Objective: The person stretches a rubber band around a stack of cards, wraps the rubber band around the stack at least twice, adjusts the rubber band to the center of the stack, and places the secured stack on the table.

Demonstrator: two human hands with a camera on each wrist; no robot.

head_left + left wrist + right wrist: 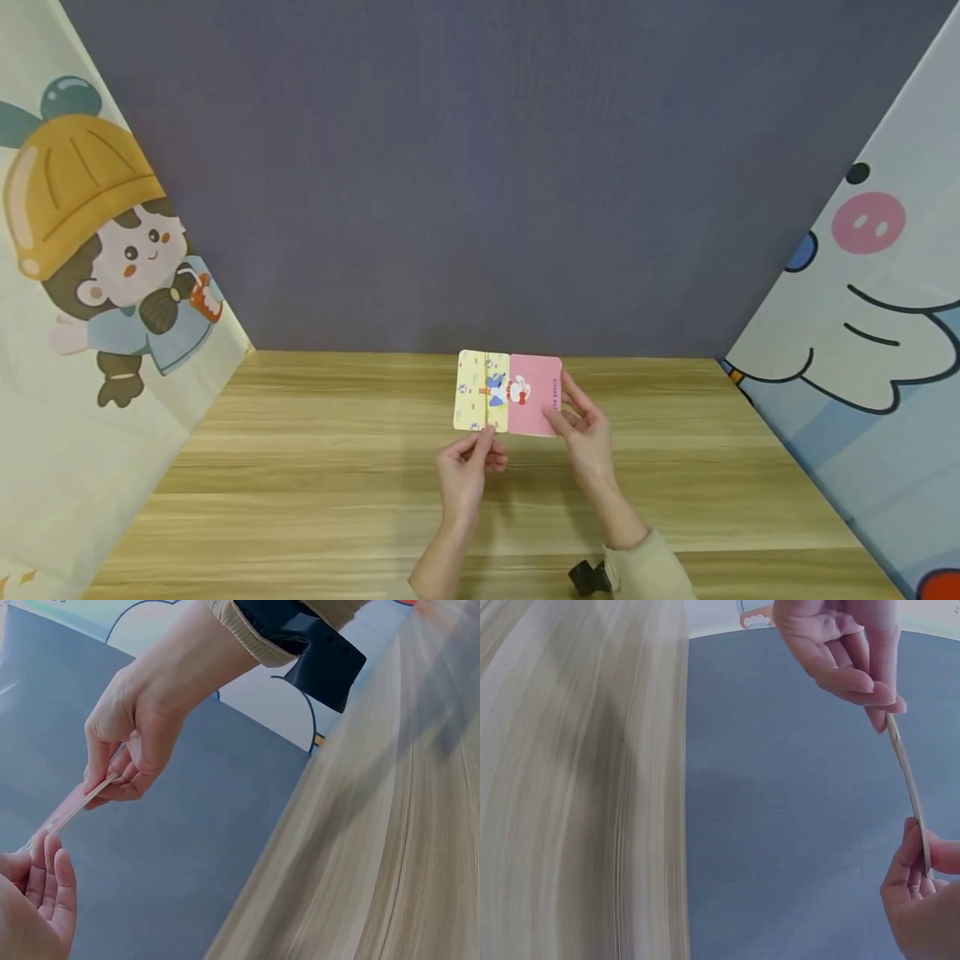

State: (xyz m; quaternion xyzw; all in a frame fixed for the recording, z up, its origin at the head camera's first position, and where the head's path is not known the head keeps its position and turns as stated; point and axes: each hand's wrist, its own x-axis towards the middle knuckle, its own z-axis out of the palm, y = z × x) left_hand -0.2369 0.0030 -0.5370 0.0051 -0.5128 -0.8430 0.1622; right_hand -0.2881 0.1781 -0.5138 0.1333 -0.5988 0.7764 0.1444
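A small notebook (pixel 534 398) is held up above the table with its outer covers toward the head camera. One cover is pink with a white rabbit, the other pale yellow with a blue figure and small prints. A thin band (pixel 487 400) runs down the yellow cover. My left hand (pixel 463 477) pinches the lower edge of the yellow side, near the band. On the pink side, my right hand (pixel 590 440) grips the right edge between thumb and fingers. Seen edge-on in the right wrist view, the notebook (pixel 907 776) is thin and slightly bent; its inner pages are hidden.
The wood-grain table (pixel 315 467) lies below both hands. Behind it rises a dark grey panel (pixel 480 183). Cartoon-printed sheets stand at the left (pixel 45 400) and right (pixel 847 367). A black wrist device (pixel 588 577) sits by the right sleeve.
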